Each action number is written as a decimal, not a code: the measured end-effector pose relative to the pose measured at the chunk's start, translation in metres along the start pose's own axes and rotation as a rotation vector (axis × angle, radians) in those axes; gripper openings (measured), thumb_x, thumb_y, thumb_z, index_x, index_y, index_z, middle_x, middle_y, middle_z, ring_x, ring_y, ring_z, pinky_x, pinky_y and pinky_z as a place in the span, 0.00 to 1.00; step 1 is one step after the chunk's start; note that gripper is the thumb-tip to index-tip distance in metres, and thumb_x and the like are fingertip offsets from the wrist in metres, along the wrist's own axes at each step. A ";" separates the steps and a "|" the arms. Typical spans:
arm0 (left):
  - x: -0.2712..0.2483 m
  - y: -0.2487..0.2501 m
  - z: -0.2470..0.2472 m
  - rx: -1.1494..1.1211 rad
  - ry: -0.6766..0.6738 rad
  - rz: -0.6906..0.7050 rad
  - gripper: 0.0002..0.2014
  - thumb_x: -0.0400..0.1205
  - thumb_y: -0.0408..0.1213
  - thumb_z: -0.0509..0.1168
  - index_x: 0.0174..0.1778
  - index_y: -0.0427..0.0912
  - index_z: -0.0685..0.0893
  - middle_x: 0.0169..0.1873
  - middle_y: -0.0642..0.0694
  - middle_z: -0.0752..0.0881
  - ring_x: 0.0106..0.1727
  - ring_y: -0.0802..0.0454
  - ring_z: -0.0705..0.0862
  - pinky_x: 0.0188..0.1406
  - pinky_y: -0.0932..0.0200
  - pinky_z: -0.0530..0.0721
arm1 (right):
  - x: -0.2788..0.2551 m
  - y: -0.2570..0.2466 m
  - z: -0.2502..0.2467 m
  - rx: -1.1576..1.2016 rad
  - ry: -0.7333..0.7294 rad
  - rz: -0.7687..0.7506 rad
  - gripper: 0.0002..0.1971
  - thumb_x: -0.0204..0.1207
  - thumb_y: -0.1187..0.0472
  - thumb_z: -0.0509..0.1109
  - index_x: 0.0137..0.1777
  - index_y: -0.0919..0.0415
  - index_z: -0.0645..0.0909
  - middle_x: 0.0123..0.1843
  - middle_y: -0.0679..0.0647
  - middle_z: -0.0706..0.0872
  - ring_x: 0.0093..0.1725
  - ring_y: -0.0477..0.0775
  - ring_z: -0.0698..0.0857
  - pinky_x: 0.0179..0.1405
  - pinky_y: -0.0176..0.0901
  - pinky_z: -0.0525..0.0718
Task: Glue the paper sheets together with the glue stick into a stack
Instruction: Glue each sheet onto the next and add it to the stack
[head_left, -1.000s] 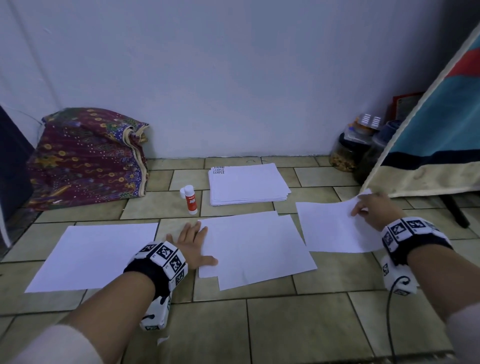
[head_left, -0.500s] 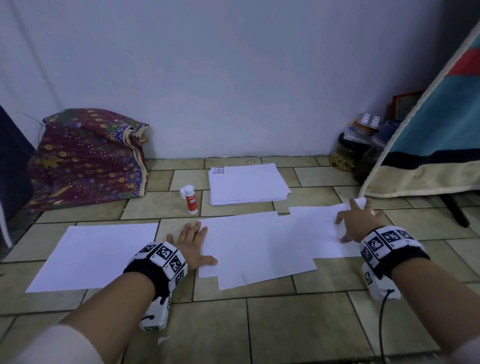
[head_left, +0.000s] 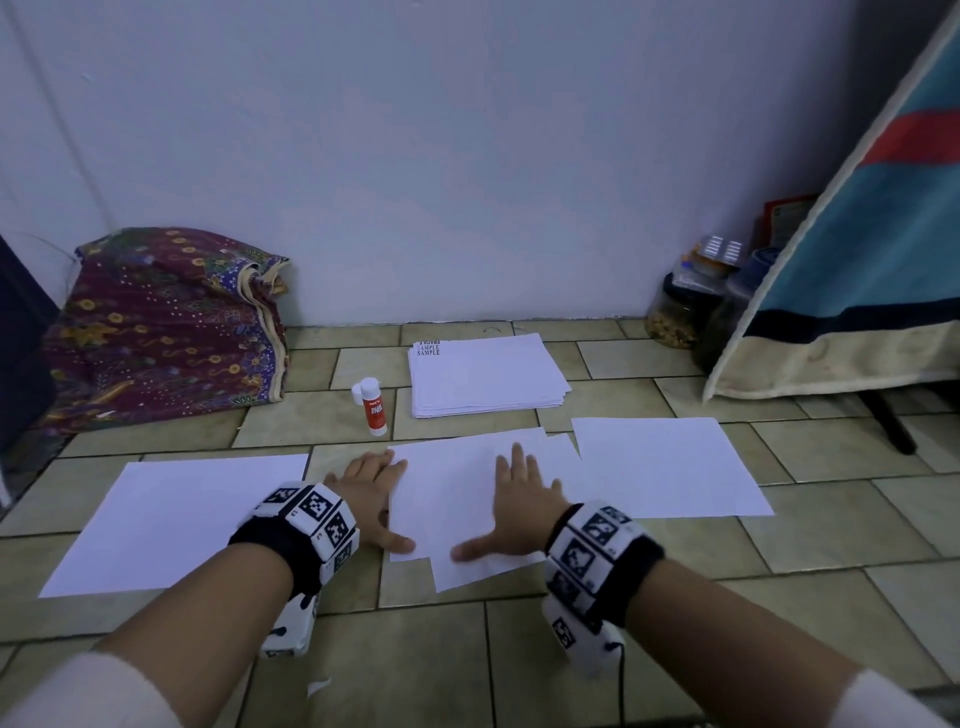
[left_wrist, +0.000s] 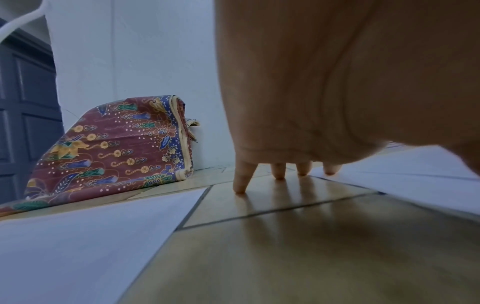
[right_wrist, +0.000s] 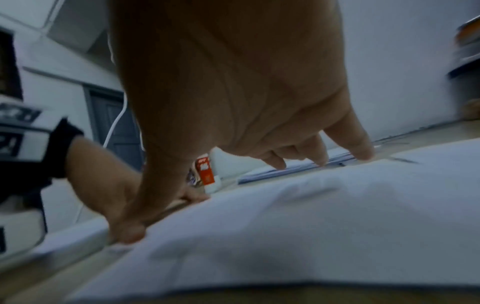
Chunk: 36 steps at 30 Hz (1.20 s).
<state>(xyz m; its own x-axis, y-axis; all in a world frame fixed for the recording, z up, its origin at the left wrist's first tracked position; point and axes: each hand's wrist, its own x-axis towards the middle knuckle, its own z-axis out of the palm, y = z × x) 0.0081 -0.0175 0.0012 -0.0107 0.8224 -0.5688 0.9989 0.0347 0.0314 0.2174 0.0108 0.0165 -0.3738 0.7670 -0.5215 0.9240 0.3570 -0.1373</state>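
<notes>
Right hand flat, fingers spread, pressing the offset centre stack; left hand flat at its left edge — glue stick upright behind, single sheets evidently left to add.

The glue stick is half hidden behind the right hand in the right wrist view, its label a blur; in the head view the label text is too small to read. The lower sheets of the middle pile lie mostly under the top sheet, only corners showing, so their count cannot be told. Jars at the floor's far right corner are partly hidden by a cloth, itself cut off by the right edge. The left palm blocks the left wrist view's right half.
</notes>
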 end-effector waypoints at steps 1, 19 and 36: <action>0.000 0.000 0.000 -0.004 0.006 0.002 0.56 0.74 0.66 0.67 0.85 0.45 0.38 0.84 0.47 0.37 0.85 0.46 0.40 0.81 0.33 0.53 | 0.002 -0.004 0.005 -0.037 -0.018 -0.004 0.67 0.64 0.27 0.70 0.82 0.68 0.31 0.84 0.62 0.29 0.84 0.62 0.37 0.81 0.66 0.46; 0.003 0.000 0.011 -0.032 0.042 -0.011 0.57 0.76 0.64 0.67 0.84 0.41 0.34 0.84 0.48 0.34 0.85 0.48 0.36 0.81 0.34 0.48 | 0.024 -0.041 -0.005 0.127 0.053 -0.021 0.34 0.83 0.44 0.59 0.81 0.63 0.57 0.82 0.58 0.58 0.81 0.60 0.57 0.76 0.67 0.63; 0.009 -0.005 0.021 -0.039 0.053 -0.006 0.57 0.75 0.66 0.65 0.84 0.43 0.33 0.83 0.50 0.32 0.84 0.49 0.33 0.81 0.35 0.44 | 0.038 -0.031 -0.005 0.108 0.136 0.121 0.37 0.84 0.49 0.59 0.84 0.67 0.46 0.86 0.60 0.49 0.84 0.58 0.52 0.82 0.59 0.51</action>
<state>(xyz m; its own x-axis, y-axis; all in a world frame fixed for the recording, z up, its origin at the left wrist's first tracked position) 0.0040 -0.0224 -0.0210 -0.0198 0.8509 -0.5249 0.9963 0.0608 0.0611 0.1742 0.0317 0.0055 -0.2598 0.8683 -0.4225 0.9635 0.2037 -0.1738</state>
